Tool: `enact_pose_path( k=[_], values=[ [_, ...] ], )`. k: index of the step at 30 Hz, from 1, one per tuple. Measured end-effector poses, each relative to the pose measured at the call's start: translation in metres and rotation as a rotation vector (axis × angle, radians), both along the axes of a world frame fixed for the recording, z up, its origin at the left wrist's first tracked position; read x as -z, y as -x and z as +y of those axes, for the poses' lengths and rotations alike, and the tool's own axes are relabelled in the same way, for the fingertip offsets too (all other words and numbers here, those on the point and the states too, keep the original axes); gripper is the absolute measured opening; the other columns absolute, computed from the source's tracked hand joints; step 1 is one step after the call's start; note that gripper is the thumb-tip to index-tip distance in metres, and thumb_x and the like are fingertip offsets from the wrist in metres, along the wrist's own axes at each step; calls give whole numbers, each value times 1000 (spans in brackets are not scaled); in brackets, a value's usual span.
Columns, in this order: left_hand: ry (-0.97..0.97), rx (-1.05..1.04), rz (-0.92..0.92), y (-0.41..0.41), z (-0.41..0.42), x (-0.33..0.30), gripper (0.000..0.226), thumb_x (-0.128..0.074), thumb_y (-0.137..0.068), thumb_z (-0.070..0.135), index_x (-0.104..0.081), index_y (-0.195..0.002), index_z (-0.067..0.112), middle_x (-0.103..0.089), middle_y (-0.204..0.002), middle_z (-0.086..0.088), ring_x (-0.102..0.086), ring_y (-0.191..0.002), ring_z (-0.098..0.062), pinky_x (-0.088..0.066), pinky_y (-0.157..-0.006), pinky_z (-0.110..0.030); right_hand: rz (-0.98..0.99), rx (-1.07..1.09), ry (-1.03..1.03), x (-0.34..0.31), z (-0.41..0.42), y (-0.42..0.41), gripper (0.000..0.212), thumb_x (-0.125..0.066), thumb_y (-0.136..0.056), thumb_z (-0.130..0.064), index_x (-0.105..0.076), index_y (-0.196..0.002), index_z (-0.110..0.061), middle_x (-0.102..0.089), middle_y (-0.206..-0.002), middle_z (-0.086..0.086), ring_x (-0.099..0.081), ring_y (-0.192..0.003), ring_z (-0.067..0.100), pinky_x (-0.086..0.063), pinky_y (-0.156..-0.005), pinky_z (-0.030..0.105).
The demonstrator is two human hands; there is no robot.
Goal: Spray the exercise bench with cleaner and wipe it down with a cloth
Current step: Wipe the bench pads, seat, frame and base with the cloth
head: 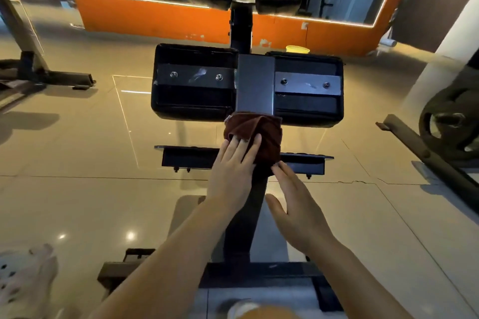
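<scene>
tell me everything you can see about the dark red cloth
The dark red cloth is a soft, towel-like fabric, bunched and creased into folds rather than spread flat. It is draped over the dark metal centre post of the exercise bench frame, just below the grey steel plate between the two black pads seen from their undersides. The left hand rests on its lower left part with straight fingers pressing it. The right hand is open, its fingertips near the cloth's lower right edge; contact there is unclear.

Bare forearms, no sleeves; left hand (231, 171), right hand (298, 204) ungloved.
</scene>
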State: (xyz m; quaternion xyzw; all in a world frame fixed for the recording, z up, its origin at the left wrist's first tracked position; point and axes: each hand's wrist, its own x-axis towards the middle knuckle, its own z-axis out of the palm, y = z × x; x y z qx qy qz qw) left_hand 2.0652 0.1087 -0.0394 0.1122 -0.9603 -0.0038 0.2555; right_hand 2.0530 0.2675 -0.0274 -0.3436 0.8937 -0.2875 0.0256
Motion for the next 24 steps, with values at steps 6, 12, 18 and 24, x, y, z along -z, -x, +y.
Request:
enact_pose_path(
  k=[6,12,18,24],
  values=[
    [113,-24,-6,9,-18,-15,63,-34,-96,55,-25,-151,27,-43,-150,-2,-35,-141,-23,-6,-119,-48,99,26,81,-13,-2,9,58,-41,-102,-36,-12,-152,-40,-9,-156,-26,-6,-137,-12,-11,-104,6],
    [207,-13,35,60,-66,-73,66,6,-92,57,3,-153,32,-8,-163,3,-5,-150,-16,11,-117,-50,273,-15,133,-39,-63,42,57,-36,-104,-32,-9,-154,-35,5,-160,-23,6,-144,-8,-6,-110,11],
    [210,35,77,92,-98,-118,54,-18,-103,46,-8,-154,32,-12,-162,5,-9,-149,-17,8,-119,-49,295,21,146,-51,-100,51,57,-40,-103,-31,-15,-155,-33,5,-160,-21,6,-145,-6,-12,-115,19],
    [134,211,136,101,-106,-129,51,-37,-103,37,-31,-150,20,-40,-150,-3,-32,-140,-24,-12,-118,-40,180,101,15,-73,-111,51,56,-36,-104,-34,-10,-154,-34,2,-160,-21,-2,-146,-2,-13,-111,15]
  ],
)
